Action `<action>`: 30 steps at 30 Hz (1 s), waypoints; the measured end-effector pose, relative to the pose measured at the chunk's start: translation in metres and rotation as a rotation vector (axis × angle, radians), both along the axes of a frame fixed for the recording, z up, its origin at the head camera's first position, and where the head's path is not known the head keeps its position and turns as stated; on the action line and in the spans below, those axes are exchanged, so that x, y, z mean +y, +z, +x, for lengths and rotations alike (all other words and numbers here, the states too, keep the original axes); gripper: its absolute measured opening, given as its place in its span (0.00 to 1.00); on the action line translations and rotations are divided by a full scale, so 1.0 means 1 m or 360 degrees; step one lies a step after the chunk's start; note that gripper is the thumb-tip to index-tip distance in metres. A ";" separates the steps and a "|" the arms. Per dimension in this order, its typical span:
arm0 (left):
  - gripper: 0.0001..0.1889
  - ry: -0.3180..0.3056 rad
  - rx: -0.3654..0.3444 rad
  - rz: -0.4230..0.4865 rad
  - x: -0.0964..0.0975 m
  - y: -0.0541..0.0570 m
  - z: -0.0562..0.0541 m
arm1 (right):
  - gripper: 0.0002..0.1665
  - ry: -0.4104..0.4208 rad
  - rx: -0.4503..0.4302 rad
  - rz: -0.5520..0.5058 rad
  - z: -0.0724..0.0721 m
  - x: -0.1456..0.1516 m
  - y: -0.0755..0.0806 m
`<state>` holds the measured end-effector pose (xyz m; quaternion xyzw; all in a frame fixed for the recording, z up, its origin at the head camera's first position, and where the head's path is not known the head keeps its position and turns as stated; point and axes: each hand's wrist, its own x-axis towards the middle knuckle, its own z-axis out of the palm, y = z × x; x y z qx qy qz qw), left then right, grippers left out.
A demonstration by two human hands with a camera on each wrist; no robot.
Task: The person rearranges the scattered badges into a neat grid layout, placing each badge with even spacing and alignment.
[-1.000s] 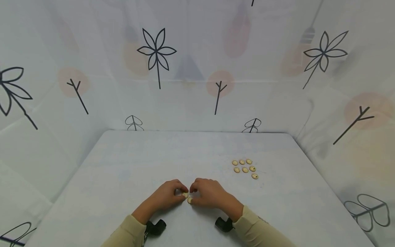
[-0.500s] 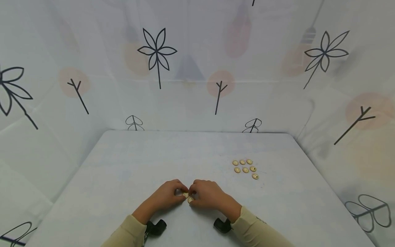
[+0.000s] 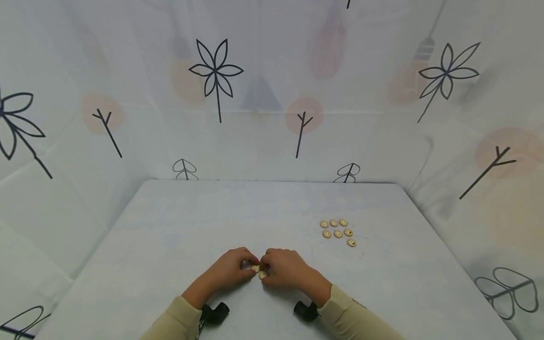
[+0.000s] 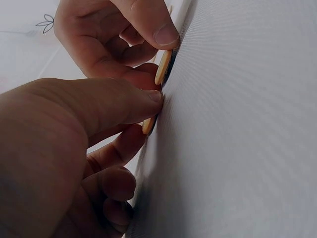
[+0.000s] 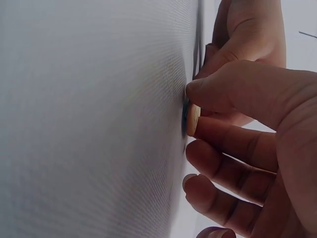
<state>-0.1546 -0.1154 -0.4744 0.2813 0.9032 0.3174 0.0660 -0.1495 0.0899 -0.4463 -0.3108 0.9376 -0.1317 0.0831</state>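
Observation:
Near the front middle of the table, my left hand (image 3: 231, 270) pinches a small round wooden button-like disc (image 3: 255, 268) between thumb and forefinger. My right hand (image 3: 285, 268) holds a second such disc (image 3: 263, 274) the same way, just right of and nearer than the first. Seen from the left wrist, the first disc (image 4: 148, 125) and the second disc (image 4: 164, 67) lie edge-on close to the white surface, almost end to end. The right wrist view shows one tan disc (image 5: 193, 119) with a dark underside; the fingers partly cover it.
Several similar discs (image 3: 337, 233) lie in loose rows on the white table (image 3: 204, 212), to the right and farther back. Black wrist-worn devices (image 3: 215, 313) sit under both forearms. A patterned white cloth (image 3: 259, 141) stands around the table's back and sides.
My right hand has shifted slightly left and nearer, its forefinger coming down by the disc and close to my left fingertips. The left hand and the discs in rows stay put.

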 end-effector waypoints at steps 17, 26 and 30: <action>0.09 0.0002 -0.0005 -0.0006 0.000 -0.002 -0.001 | 0.08 -0.0020 0.0049 -0.0058 0.000 0.009 0.001; 0.10 0.0006 0.0001 0.0015 -0.001 0.000 0.001 | 0.09 -0.0053 0.0073 -0.0046 -0.001 0.018 0.004; 0.10 0.0009 -0.0022 0.0025 -0.001 0.000 0.001 | 0.09 -0.0092 0.0057 -0.0044 -0.003 0.023 0.006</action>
